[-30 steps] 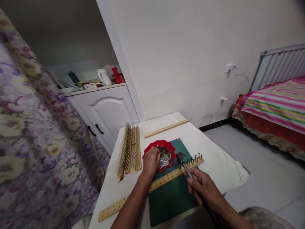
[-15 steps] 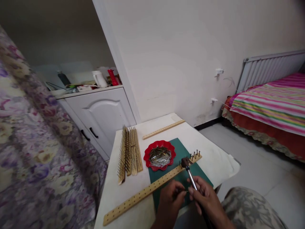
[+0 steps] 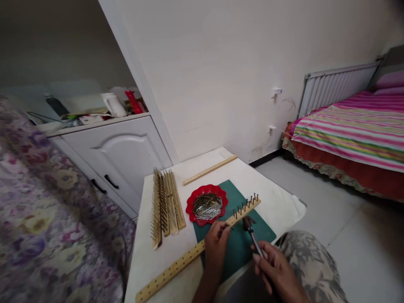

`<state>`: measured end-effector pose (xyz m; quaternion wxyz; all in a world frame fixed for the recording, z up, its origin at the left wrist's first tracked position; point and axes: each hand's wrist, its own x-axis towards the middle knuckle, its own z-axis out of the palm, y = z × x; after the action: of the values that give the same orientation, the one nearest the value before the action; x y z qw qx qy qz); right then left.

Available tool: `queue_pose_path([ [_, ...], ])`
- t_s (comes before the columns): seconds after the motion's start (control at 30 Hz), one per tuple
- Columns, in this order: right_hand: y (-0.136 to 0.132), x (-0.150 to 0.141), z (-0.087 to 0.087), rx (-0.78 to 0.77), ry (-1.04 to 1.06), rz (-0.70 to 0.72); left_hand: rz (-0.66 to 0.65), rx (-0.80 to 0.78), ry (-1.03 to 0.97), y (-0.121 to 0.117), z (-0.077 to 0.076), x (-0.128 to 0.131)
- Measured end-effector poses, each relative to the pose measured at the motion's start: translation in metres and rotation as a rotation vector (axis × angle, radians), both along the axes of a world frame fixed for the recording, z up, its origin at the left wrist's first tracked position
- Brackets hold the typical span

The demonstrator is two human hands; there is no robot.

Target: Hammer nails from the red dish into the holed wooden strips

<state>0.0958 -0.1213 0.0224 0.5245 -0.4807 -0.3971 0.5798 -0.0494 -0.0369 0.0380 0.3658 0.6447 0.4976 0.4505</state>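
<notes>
My right hand (image 3: 274,267) is closed round the handle of a hammer (image 3: 255,242), its head low over the green mat. My left hand (image 3: 217,240) rests at a long wooden strip (image 3: 175,269) drilled with rows of holes. Its thumb and forefinger pinch a small dark nail, mostly hidden by the fingers, close to the strip's surface. Several dark nails (image 3: 245,205) stand upright along the strip's far right end. Just beyond my left hand, a red scalloped bowl (image 3: 190,198) holds loose silver and brass-coloured nails (image 3: 207,207).
Several nail-studded wooden strips (image 3: 168,206) lie at the table's left. Another drilled strip (image 3: 210,170) lies at the back. The green mat (image 3: 240,252) is under the work on the white table (image 3: 277,198). A floral curtain (image 3: 63,227) hangs at left; a bed (image 3: 356,126) stands at right.
My left hand has moved forward and left onto the wooden strip. The hammer's head has drawn back off the strip, uncovering more of the standing nails. The whole view has shifted slightly.
</notes>
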Motion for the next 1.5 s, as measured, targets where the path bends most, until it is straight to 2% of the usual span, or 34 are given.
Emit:
queue_pose_path([
  [0.1, -0.004, -0.001, -0.007, -0.033, 0.004, 0.023, -0.006, 0.141, 0.192, 0.022, 0.001, 0.005],
  [0.2, -0.006, -0.004, -0.009, -0.062, 0.012, 0.028, 0.009, 0.191, 0.299, 0.034, -0.006, 0.010],
  [0.33, -0.005, -0.005, -0.011, -0.086, 0.002, 0.033, 0.012, 0.200, 0.353, 0.039, -0.016, 0.010],
  [0.53, -0.001, -0.002, -0.016, -0.097, -0.010, 0.040, 0.002, 0.196, 0.380, 0.039, -0.022, 0.009],
  [0.6, 0.001, 0.000, -0.010, -0.094, -0.021, 0.045, 0.006, 0.198, 0.381, 0.039, -0.022, 0.010],
  [0.7, 0.007, 0.000, 0.010, -0.053, -0.034, 0.063, 0.007, 0.198, 0.388, 0.038, -0.022, 0.012],
  [0.8, 0.021, -0.003, 0.031, -0.015, -0.017, 0.108, 0.013, 0.188, 0.415, 0.038, -0.023, 0.012],
  [0.87, 0.032, -0.007, 0.039, 0.012, -0.026, 0.128, 0.024, 0.179, 0.432, 0.038, -0.025, 0.012],
  [1.07, 0.047, -0.010, 0.033, 0.026, -0.089, 0.144, 0.039, 0.180, 0.434, 0.040, -0.030, 0.011],
  [1.33, 0.044, -0.008, 0.038, 0.023, -0.070, 0.169, 0.042, 0.176, 0.390, 0.039, -0.031, 0.011],
  [1.5, 0.031, -0.008, 0.044, 0.004, -0.066, 0.140, 0.002, 0.150, 0.313, 0.032, -0.024, 0.010],
])
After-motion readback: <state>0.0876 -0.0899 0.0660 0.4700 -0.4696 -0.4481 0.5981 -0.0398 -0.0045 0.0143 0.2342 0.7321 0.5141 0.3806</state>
